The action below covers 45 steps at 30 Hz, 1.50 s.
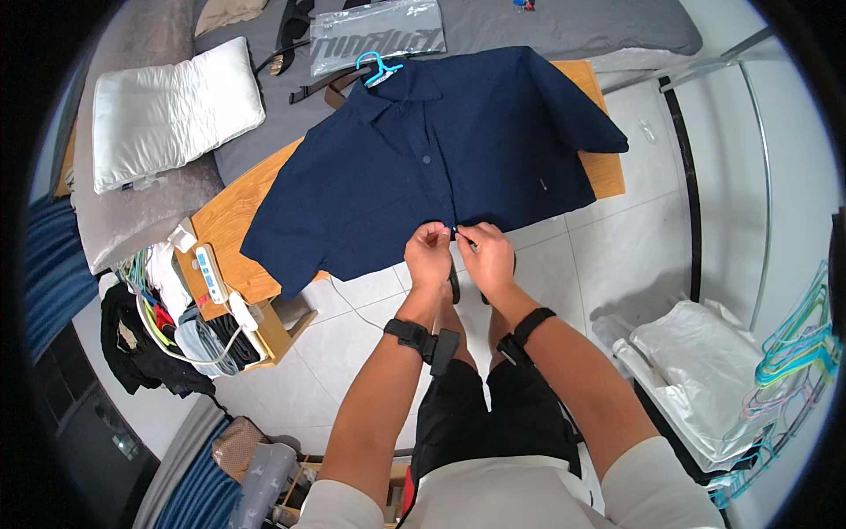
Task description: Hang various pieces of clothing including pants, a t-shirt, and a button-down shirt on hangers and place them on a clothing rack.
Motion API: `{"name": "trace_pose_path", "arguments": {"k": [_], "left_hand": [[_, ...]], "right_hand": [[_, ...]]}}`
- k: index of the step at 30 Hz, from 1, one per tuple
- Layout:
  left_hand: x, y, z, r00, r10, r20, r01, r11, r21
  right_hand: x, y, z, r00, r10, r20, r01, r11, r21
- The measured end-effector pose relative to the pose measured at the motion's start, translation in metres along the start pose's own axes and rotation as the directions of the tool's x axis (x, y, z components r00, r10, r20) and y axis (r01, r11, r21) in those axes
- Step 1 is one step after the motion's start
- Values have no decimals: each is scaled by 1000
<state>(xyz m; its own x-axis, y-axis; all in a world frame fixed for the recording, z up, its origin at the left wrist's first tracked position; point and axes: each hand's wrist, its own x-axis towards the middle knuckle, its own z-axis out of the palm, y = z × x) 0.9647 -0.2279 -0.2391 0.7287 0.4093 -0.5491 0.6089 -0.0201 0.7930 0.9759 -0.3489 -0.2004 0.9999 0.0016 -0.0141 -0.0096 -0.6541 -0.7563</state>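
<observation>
A navy short-sleeved shirt (390,178) lies spread over a wooden table, its collar away from me. A light blue hanger (378,69) pokes its hook out at the collar. Down the front runs the placket, with one round button (426,160) visible below the collar. My left hand (428,254) pinches the placket low on the front, where the cloth hangs past the table edge. Right beside it my right hand (486,254) pinches the other front edge. Something small and pale, perhaps a button, shows between the fingertips.
The wooden table (225,228) carries a white power strip (210,274) at its left end. Beyond it, a grey bed (555,30) holds a white pillow (175,112) and a clear plastic bag (377,36). Clothes fill a basket (155,330) at left. Several hangers (796,344) hang at right.
</observation>
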Motion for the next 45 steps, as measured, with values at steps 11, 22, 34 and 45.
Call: {"name": "trace_pose_path", "arguments": {"k": [11,22,34,45], "left_hand": [[-1,13,-1,997,-63,40,69,984,-167],[11,22,-4,954,-217,209,265,936,-234],[13,48,-8,930,94,355,-285,794,537],[9,53,5,932,58,359,-317,614,723]], "right_hand": [[-4,-4,10,993,119,-14,-118,990,72],[-21,-6,6,993,63,102,-82,979,189],[-44,-6,5,986,0,169,-31,984,178],[-37,-3,7,982,-44,186,16,989,149]]}}
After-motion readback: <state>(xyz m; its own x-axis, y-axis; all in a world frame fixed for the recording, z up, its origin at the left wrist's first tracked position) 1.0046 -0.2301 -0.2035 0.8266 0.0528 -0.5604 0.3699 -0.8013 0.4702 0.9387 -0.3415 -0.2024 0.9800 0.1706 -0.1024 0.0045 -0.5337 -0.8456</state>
